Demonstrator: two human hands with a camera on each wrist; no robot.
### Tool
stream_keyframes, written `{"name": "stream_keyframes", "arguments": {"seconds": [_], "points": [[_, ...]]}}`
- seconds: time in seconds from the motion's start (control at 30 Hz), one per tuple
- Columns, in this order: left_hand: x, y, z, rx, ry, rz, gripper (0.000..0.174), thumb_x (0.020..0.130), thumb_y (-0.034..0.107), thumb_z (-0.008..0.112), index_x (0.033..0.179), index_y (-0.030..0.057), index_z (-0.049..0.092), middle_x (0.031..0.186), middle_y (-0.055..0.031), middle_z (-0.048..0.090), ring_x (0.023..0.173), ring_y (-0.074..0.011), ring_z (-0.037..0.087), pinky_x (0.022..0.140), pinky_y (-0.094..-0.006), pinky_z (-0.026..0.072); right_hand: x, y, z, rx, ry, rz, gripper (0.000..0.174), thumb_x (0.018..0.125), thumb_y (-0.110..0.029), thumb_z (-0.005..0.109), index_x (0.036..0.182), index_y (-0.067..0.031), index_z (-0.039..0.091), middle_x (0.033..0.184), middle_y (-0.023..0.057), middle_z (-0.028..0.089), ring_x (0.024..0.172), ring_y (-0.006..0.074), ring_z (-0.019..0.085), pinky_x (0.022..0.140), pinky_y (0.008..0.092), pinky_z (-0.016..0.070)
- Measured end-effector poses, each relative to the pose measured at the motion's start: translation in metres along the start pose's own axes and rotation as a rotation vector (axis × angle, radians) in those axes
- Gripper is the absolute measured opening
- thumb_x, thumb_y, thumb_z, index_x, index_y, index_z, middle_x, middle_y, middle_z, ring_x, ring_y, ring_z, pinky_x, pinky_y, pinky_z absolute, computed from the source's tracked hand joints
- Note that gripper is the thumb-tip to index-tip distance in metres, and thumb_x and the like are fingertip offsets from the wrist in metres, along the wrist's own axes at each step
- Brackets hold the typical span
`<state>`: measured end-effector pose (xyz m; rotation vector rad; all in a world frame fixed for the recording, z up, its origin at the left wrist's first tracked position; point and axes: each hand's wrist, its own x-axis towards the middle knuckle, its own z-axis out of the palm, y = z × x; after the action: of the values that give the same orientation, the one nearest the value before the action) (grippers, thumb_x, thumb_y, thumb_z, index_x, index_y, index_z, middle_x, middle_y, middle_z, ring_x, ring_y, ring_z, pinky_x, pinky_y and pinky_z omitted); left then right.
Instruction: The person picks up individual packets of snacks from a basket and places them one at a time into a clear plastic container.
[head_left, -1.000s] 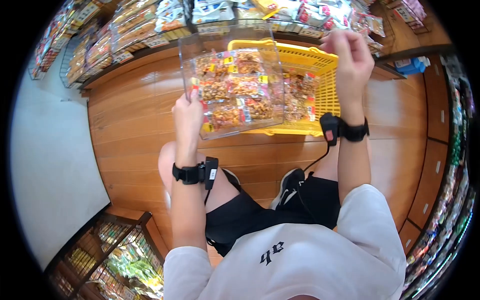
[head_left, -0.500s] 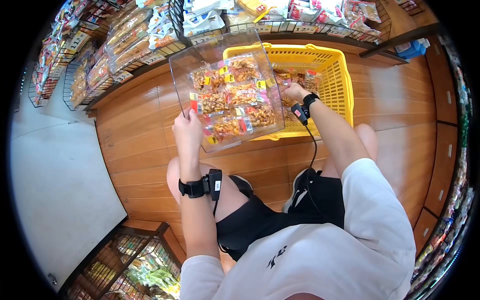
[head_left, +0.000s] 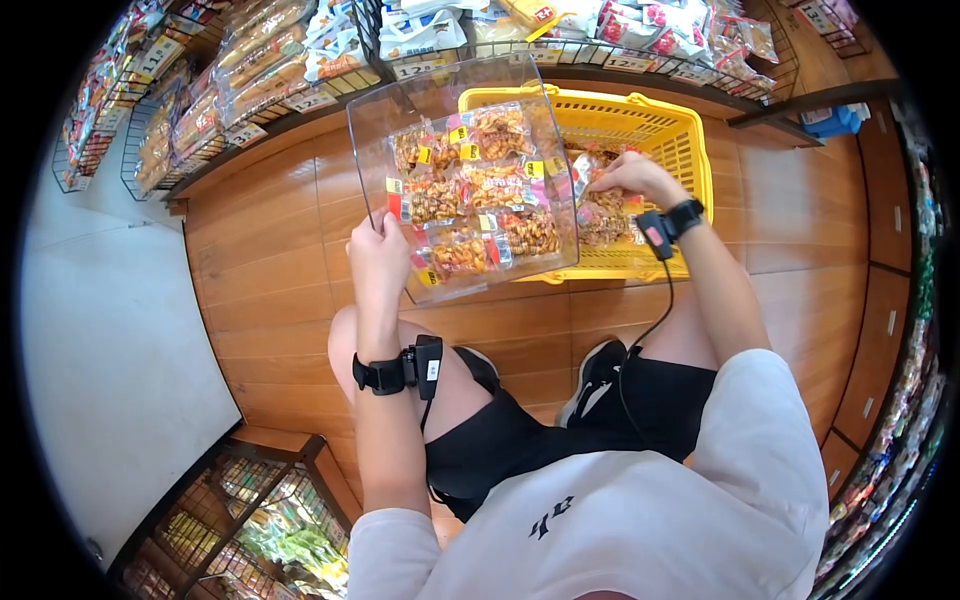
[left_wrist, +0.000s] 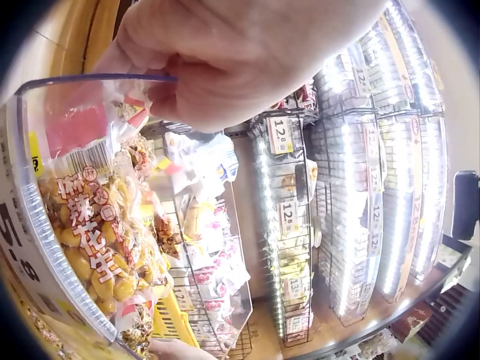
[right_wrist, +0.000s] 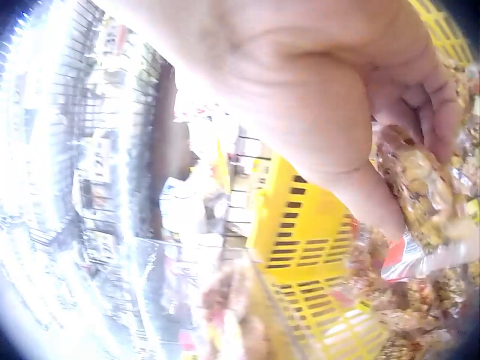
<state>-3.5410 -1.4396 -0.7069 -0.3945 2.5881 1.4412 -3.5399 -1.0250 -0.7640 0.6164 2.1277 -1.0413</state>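
A clear plastic bin holds rows of snack packets. The left hand grips its left wall, thumb over the rim; the left wrist view shows that hand above a peanut packet. Right of the bin, overlapped by it, stands a yellow basket with more packets inside. Over these the right hand holds one packet; in the right wrist view the hand has thumb and fingers round this packet.
Wire shelves of bagged goods run along the far side. Drawers and packed racks line the right. A low shelf with bags stands at lower left. The person's knees and shoes are close to the bin and basket, on the wooden floor.
The right hand came down from above the basket's right part to the packets inside, then moved slightly right and now holds one. The left hand keeps its grip on the bin.
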Motion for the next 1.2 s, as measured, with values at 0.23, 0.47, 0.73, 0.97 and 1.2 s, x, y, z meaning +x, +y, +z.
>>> {"name": "stream_keyframes", "arguments": {"seconds": [0.23, 0.47, 0.73, 0.97, 1.2], "points": [[0.001, -0.002, 0.0, 0.018, -0.004, -0.002, 0.032, 0.1, 0.015, 0.054, 0.114, -0.0073, 0.07, 0.096, -0.0239, 0.075, 0.089, -0.0315, 0.076, 0.081, -0.0384, 0.0557, -0.114, -0.024, -0.041, 0.51, -0.007, -0.471, 0.021, 0.088, -0.004, 0.075, 0.106, -0.0047, 0.066, 0.12, 0.0106, 0.071, 0.1, 0.0154, 0.068, 0.084, 0.0321, 0.0562], [-0.008, 0.015, -0.003, 0.044, 0.006, -0.012, 0.032, 0.099, 0.018, 0.054, 0.113, -0.0064, 0.071, 0.088, -0.0239, 0.074, 0.083, -0.0338, 0.075, 0.076, -0.0399, 0.056, -0.142, -0.048, -0.029, 0.592, -0.003, -1.236, 0.019, 0.085, -0.006, 0.08, 0.097, -0.0093, 0.066, 0.135, 0.0167, 0.063, 0.135, 0.0274, 0.055, 0.11, 0.0427, 0.0473], [-0.003, 0.003, 0.001, 0.111, 0.03, 0.05, 0.031, 0.099, 0.019, 0.053, 0.11, -0.0031, 0.073, 0.084, -0.0258, 0.072, 0.082, -0.037, 0.074, 0.075, -0.0426, 0.0555, -0.132, -0.138, 0.013, -0.251, -0.326, -1.131, 0.015, 0.08, 0.009, 0.067, 0.084, -0.0051, 0.071, 0.142, 0.0119, 0.059, 0.123, 0.027, 0.061, 0.09, 0.0367, 0.0553], [-0.013, 0.025, -0.004, 0.147, 0.009, 0.032, 0.032, 0.099, 0.02, 0.053, 0.109, -0.0033, 0.073, 0.081, -0.0251, 0.072, 0.079, -0.0384, 0.073, 0.073, -0.0438, 0.0553, -0.087, -0.147, 0.049, -0.457, -0.481, -1.16, 0.023, 0.077, 0.012, 0.057, 0.086, -0.0005, 0.074, 0.152, 0.0138, 0.053, 0.134, 0.0344, 0.056, 0.098, 0.0394, 0.053], [-0.012, 0.02, -0.002, 0.131, 0.026, 0.07, 0.033, 0.099, 0.019, 0.053, 0.108, -0.0061, 0.072, 0.077, -0.0251, 0.071, 0.074, -0.0377, 0.073, 0.07, -0.0441, 0.055, -0.115, -0.161, 0.048, -0.51, -0.18, -0.814, 0.045, 0.076, -0.005, 0.072, 0.119, 0.0043, 0.061, 0.123, 0.0318, 0.063, 0.115, 0.0425, 0.063, 0.095, 0.043, 0.0533]]}}
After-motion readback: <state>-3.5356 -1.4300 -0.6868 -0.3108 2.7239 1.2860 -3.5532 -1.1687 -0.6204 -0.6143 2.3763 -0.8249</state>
